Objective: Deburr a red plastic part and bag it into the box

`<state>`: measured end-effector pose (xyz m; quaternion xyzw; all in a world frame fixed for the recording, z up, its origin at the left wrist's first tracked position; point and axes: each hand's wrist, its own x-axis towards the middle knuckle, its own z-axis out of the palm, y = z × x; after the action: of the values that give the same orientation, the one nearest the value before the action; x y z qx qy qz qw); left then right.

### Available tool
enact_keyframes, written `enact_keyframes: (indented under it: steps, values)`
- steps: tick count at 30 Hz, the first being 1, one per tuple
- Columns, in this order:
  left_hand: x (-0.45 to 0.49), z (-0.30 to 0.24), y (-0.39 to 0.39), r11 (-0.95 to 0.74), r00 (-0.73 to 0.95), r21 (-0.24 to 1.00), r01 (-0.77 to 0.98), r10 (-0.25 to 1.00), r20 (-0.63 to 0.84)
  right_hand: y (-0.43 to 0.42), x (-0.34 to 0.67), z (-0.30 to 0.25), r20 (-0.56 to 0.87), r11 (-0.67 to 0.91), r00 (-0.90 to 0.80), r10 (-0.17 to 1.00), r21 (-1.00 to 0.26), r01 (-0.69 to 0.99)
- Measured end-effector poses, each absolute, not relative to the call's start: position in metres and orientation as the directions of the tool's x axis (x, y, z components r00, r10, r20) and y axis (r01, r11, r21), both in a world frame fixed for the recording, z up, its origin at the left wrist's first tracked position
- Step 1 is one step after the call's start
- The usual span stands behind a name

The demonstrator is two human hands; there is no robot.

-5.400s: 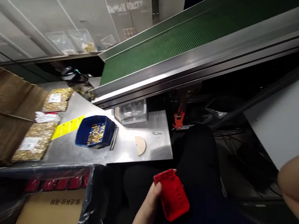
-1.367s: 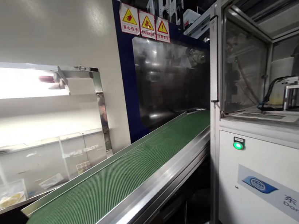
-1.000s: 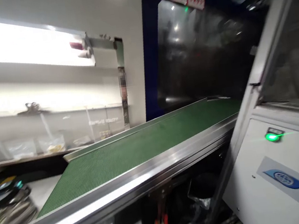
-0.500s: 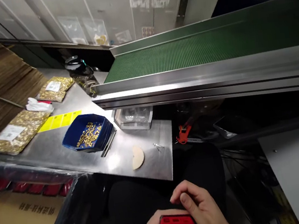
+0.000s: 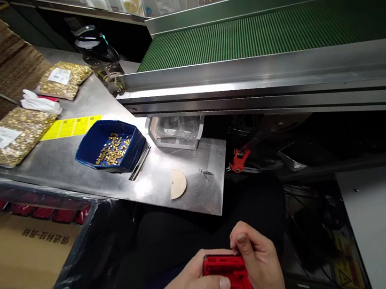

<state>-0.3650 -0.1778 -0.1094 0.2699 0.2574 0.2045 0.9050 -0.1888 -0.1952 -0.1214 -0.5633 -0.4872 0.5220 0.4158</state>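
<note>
My left hand grips a red plastic housing with a black rim, low in the view; its thumb lies across the hollow inside. My right hand is at the housing's right side, fingers curled and thumb pressed against the index finger. Whatever that pinch may hold is hidden. On the metal table beyond, a blue bin contains many small brass-coloured pieces. Thin metal tools lie along the bin's right side. A beige half-round disc and a few small metal pins rest near the table's front edge.
A green conveyor belt with a metal frame runs across the back right. Bags of brass pieces, a yellow label sheet and a clear-fronted tray are on the table. Orange-handled cutters hang right of it. A plastic-lined carton stands lower left.
The view has tipped downward, so the table and conveyor appear higher. More of the red housing shows, and my right hand's thumb and index finger have come closer together.
</note>
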Motion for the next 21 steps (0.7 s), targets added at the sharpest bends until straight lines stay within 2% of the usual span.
enact_keyframes:
  steps: [3,8,14,16,19,21]
  values:
    - [-0.3645,-0.1082,-0.1771,0.778,0.78,0.587,-0.224,0.504,-0.37,-0.1995,-0.19,-0.1232,-0.183,-0.186,0.03,0.983,-0.971,0.15]
    - [-0.3637,-0.1101,-0.1755,0.769,0.776,0.599,-0.226,0.514,-0.367,-0.2,-0.1884,-0.1232,-0.208,-0.203,-0.032,0.978,-0.973,0.113]
    - [-0.3621,-0.1082,-0.1728,0.783,0.787,0.583,-0.216,0.493,-0.371,-0.1996,-0.1906,-0.1232,-0.148,-0.173,0.129,0.981,-0.963,0.209]
    - [-0.3622,-0.1102,-0.1746,0.778,0.78,0.588,-0.221,0.503,-0.373,-0.1982,-0.1905,-0.1215,-0.169,-0.18,0.082,0.982,-0.972,0.152]
    - [-0.3626,-0.1146,-0.1775,0.767,0.769,0.6,-0.225,0.518,-0.374,-0.1947,-0.1884,-0.1184,-0.217,-0.215,-0.114,0.97,-0.976,0.029]
    - [-0.3627,-0.1155,-0.1774,0.771,0.771,0.597,-0.221,0.513,-0.377,-0.1932,-0.1866,-0.1181,-0.216,-0.217,-0.176,0.96,-0.976,0.012]
